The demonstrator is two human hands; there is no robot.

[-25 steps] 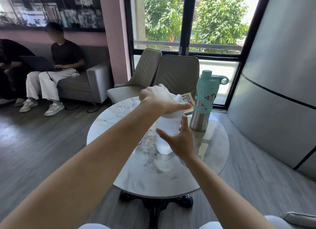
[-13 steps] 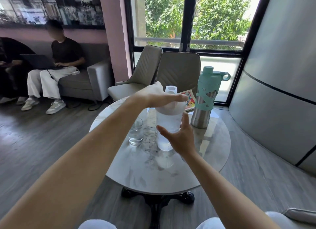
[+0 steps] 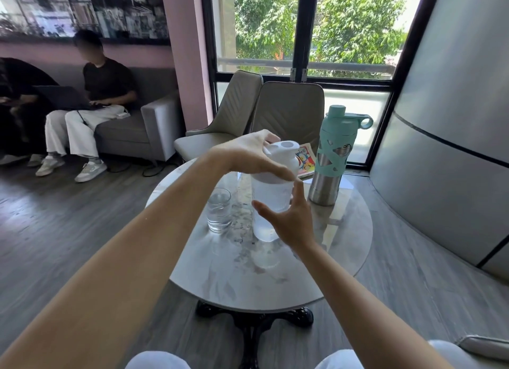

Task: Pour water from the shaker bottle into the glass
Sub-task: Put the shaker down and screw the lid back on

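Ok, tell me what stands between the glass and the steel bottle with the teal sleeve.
In the head view the shaker bottle stands between the glass and the steel bottle, with the left hand on its white lid and the right hand at its side.

On the one table (image 3: 275, 286): two bottles, one glass (image 3: 219, 213), one booklet (image 3: 305, 160).

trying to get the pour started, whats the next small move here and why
Probably close the right hand around the shaker bottle to steady it: its fingers are spread beside the body, while the left hand grips the white lid, which is on, and the glass waits alongside.
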